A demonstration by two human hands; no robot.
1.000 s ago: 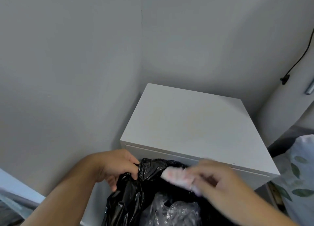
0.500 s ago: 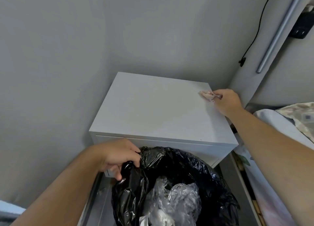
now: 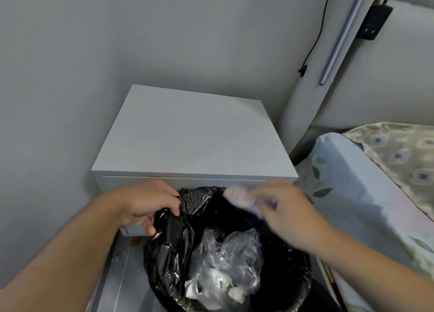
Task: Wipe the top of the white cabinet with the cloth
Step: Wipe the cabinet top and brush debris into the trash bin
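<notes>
The white cabinet (image 3: pixel 192 142) stands in the corner, its flat top bare. A small pale pink cloth (image 3: pixel 239 198), blurred by motion, is gripped in my right hand (image 3: pixel 288 215) just in front of the cabinet's front edge, above the open mouth of a black bin bag (image 3: pixel 178 236). My left hand (image 3: pixel 150 205) pinches the bag's rim at its left side, below the cabinet's front left.
Crumpled clear plastic and white paper (image 3: pixel 225 264) lie inside the bag. A bed with a leaf-print sheet (image 3: pixel 352 194) and patterned pillow (image 3: pixel 404 152) is at the right. A black cable (image 3: pixel 317 34) and a metal rail (image 3: pixel 340 39) run down the wall behind.
My right hand has pulled the cloth from the cabinet's back right corner back to the front edge, over the bin bag. My left hand still holds the bag rim.
</notes>
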